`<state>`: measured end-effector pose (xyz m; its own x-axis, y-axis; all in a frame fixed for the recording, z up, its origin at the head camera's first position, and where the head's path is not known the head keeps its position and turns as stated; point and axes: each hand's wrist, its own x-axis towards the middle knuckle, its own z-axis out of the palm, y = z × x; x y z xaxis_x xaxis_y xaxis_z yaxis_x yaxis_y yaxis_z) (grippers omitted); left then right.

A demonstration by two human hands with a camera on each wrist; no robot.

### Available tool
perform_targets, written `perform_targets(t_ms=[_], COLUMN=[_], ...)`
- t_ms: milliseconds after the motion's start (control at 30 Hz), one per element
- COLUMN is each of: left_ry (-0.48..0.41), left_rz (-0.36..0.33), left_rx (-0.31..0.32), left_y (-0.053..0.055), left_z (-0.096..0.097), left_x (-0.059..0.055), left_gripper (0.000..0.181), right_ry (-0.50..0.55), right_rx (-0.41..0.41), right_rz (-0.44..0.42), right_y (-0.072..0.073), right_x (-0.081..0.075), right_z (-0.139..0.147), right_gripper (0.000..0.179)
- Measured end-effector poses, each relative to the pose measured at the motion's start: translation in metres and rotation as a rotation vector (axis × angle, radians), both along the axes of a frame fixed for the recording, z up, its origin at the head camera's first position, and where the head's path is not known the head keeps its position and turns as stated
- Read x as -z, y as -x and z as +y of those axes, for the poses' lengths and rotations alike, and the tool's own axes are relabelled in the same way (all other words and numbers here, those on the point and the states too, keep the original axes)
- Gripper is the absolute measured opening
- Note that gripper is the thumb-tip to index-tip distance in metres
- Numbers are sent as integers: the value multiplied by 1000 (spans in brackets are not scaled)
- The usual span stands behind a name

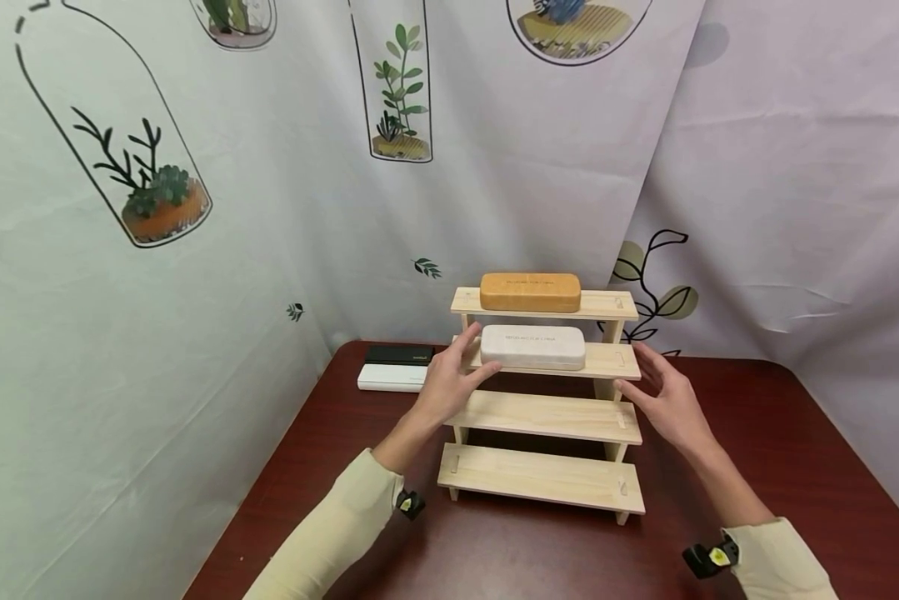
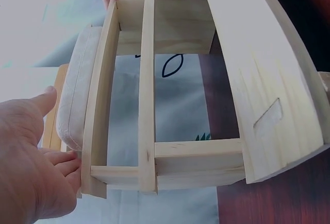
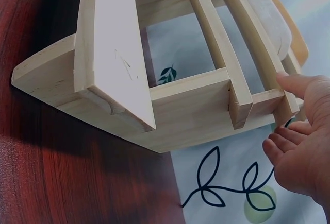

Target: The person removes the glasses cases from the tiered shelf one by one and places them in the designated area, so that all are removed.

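Well, wooden rack [image 1: 542, 414] between hands [image 1: 451, 379], both ends — seemingly — touched

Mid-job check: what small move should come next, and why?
Probably reach the left hand toward the white rectangular box: it lies on the dark red table left of the pale wooden tiered shelf, near that hand, while the orange oblong case and white rounded case sit on the two upper tiers.
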<state>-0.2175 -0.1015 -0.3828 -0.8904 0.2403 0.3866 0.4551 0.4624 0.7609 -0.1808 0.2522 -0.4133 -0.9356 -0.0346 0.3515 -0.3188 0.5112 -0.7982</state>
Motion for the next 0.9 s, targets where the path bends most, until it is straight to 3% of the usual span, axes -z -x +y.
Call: perform_targets(t_ms=[900], left_ry=[98], left_rz=[6], left_rx=[-60], left_y=[10], left_z=[11], left_x=[-4], left_gripper=[79], right_ry=[-3], right_rx=[1], right_rz=[-3], right_y=[4], right_x=[-1], right_z=[1], right_gripper=[86])
